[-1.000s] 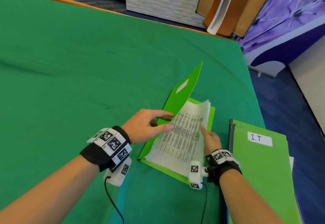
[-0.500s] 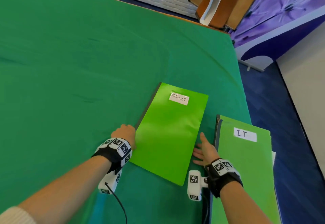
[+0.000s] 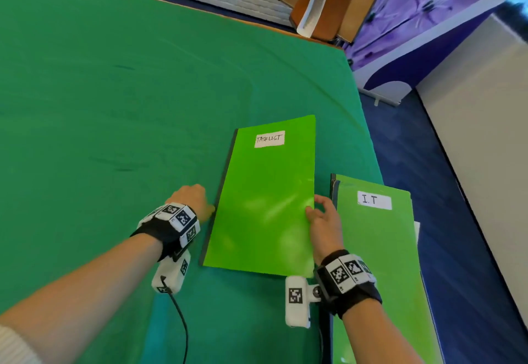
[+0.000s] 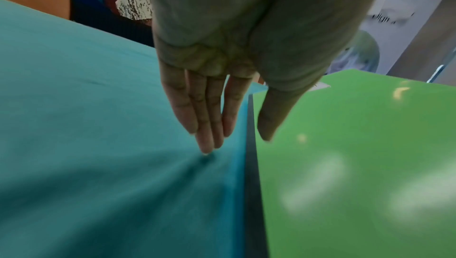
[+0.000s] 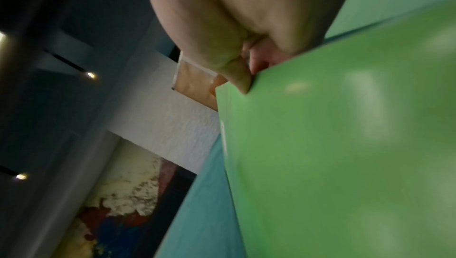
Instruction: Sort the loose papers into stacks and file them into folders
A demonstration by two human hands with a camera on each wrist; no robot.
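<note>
Folder [image 3: 265,195] marked "TASKLIST" lies closed on the table [image 3: 114,106]. Left hand [image 3: 192,201], fingers straight, touches its spine; right hand [image 3: 324,216] pinches the opposite edge. Lift level, I judge, so papers stay inside.

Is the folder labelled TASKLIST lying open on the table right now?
No. In the head view the TASKLIST folder lies closed on the green table, its cover flat and no papers showing.
</note>
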